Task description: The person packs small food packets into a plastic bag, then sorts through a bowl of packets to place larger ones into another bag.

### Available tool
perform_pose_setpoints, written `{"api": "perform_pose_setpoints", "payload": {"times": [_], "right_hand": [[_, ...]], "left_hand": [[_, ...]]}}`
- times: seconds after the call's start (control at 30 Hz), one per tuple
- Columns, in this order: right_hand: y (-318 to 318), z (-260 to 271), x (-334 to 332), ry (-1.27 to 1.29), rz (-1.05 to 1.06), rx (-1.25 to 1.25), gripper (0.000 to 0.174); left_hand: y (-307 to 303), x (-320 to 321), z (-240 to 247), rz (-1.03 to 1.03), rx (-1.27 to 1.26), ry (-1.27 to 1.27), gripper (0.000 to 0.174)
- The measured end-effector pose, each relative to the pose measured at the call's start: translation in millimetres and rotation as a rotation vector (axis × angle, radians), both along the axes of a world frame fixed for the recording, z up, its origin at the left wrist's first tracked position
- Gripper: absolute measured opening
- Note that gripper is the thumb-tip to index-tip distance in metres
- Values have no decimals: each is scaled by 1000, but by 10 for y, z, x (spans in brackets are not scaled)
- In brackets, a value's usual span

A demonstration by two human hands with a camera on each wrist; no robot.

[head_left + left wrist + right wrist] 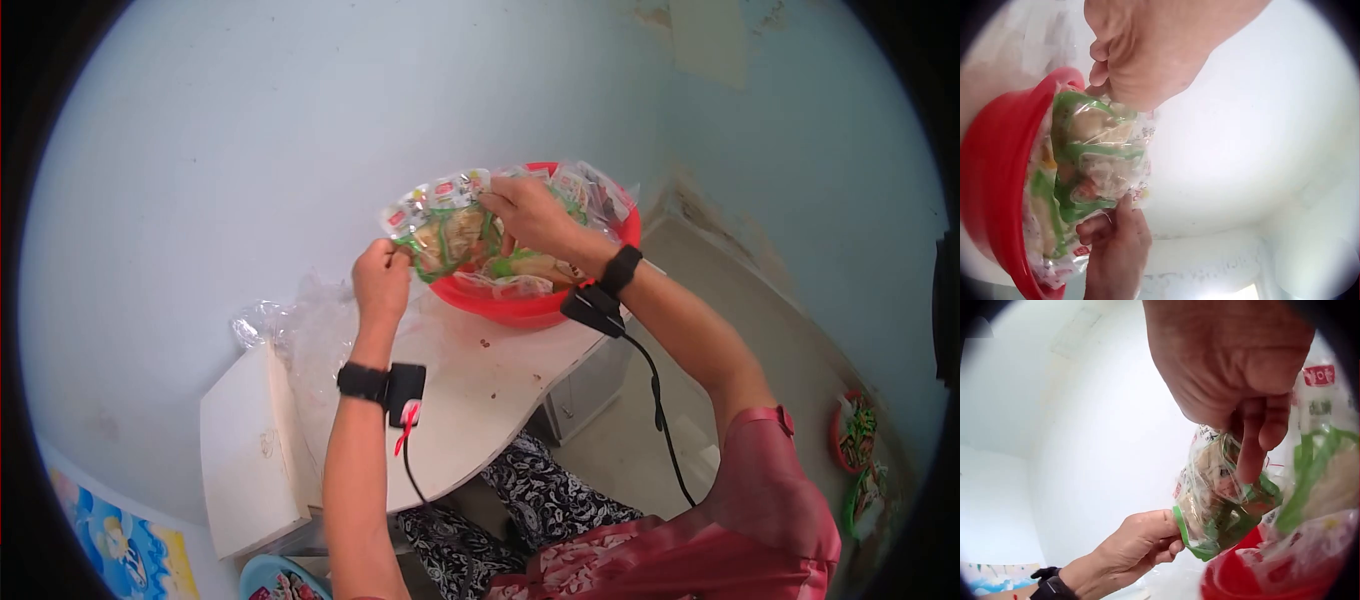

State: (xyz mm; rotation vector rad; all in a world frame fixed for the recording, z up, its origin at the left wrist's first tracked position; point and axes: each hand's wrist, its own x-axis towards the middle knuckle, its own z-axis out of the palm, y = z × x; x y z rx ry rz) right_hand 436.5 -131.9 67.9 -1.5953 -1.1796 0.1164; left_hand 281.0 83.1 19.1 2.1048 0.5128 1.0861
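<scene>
Partly green packet [445, 236] — perhaps tan inside.

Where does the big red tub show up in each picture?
Head: red tub, a little above and right of centre.
Left wrist: red tub, along the left side.
Right wrist: red tub, lower right, partly covered.
Shared landmark: the green-trimmed packaging held between left hand and right hand.

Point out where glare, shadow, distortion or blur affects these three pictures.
Head view: a black rounded border, with wide-angle bowing toward the edges; left wrist view: a blown-out patch at the bottom edge, dark corners, and soft, hard-to-read print on the held packet; right wrist view: the right hand looks shaded against the bright wall, and glints streak the packet's plastic.
</scene>
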Motion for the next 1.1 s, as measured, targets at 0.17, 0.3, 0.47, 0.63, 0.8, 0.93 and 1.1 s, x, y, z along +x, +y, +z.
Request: {"api": "perform_pose_setpoints", "payload": {"times": [0.17,0.3,0.47,0.63,0.8,0.93,1.1], "right_hand": [[171,-281,438,-87,-97,-255,36],[166,-334,440,-88,-109,-233,37],[165,-419,369,14,-92,-112,32],[268,-466,422,-51,-117,-132,29],[256,-484,469,-130,-148,-125,31],[238,-506,458,-303,-173,-156,30],[146,-556,382,-438,-169,-107,31]], "left_hand": [[-3,372,-230,146,163,262,18],[-122,313,-158,104,144,268,21],[-368,51,-225,150,393,82,17],[-571,-25,-157,93,687,194,8],[-439,246,-127,177,826,345,7],[-312,395,-134,220,723,501,8],[-231,369,-257,214,633,356,8]]}}
